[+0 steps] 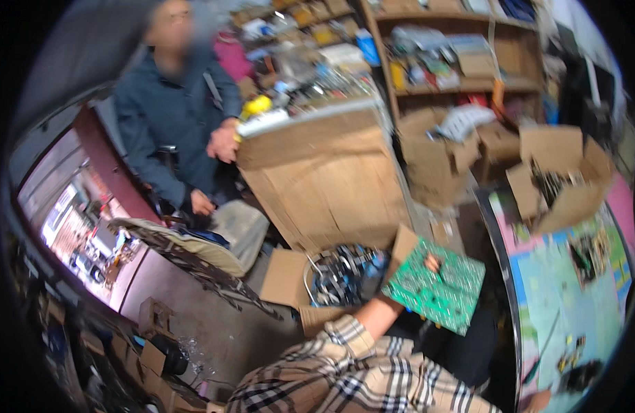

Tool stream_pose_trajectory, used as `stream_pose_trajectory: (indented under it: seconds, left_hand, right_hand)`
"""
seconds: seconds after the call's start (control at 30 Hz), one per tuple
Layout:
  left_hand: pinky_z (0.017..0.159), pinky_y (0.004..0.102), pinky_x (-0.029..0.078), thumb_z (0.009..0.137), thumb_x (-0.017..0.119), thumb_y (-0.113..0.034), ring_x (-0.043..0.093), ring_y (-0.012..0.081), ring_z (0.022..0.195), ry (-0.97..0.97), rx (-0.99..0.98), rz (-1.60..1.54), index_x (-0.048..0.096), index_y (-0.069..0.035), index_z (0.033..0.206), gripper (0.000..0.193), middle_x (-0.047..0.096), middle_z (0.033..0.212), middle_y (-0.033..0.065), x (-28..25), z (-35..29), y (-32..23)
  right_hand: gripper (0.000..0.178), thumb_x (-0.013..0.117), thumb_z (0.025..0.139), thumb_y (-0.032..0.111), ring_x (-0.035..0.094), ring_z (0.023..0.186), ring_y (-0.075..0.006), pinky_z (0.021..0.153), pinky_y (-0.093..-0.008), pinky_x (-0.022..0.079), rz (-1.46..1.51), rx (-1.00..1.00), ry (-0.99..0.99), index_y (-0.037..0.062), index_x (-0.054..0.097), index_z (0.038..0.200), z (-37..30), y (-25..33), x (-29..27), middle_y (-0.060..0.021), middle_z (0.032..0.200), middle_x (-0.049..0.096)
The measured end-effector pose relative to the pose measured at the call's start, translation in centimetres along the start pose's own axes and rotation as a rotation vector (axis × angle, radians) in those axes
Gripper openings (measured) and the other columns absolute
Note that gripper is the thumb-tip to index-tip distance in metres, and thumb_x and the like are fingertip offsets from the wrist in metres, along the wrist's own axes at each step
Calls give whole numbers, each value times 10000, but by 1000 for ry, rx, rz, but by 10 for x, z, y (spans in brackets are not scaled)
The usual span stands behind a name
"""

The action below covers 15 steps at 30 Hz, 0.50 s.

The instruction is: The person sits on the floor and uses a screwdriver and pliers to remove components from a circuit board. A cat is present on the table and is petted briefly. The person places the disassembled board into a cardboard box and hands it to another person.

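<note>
A green circuit board (451, 289), its face dotted with shiny solder points, is held up in front of me. My left hand (433, 263) grips it, mostly hidden behind the board, with only fingertips showing on its face. The plaid-sleeved arm reaches up from the lower edge. At the lower right, a small blurred part of my right hand (537, 400) shows at the table's near edge; its fingers cannot be made out. Close to it lies a thin tool with a long dark shaft (550, 337), perhaps a screwdriver.
The table (537, 289) on the right bears small parts and an open carton (579, 199). A carton of cables (348, 275) stands beyond the board. Another person (173, 117) is by a wooden cabinet (331, 186), near a chair (238, 234). Loaded shelves (462, 86) line the back.
</note>
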<state>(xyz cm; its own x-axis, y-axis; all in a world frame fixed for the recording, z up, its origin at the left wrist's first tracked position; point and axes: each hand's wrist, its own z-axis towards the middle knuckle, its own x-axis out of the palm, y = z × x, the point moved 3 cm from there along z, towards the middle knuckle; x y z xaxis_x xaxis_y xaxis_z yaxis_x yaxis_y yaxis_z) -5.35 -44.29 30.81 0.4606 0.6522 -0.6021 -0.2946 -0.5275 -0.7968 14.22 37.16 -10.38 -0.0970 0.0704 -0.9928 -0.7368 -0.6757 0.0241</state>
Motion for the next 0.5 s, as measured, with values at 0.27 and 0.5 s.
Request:
stream_pose_trajectory:
  seconds: [0.27,0.5]
  left_hand:
    - [1017,397,447,1013,504,-132,461,210,1215,110,91,324,515,-93,1275,265,511,1278,45,-48,-4,14]
    - [1045,412,436,1019,492,-128,443,220,1267,208,213,493,509,-99,1305,289,502,1328,46,-68,-10,9]
  right_hand:
    - [272,509,918,206,694,822,-418,715,-496,572,-75,0,82,-35,589,1015,-14,30,-30,-262,1018,658]
    - [289,515,933,240,675,910,-441,776,-505,565,-105,-63,98,-30,555,1028,-21,12,-16,-289,1088,592]
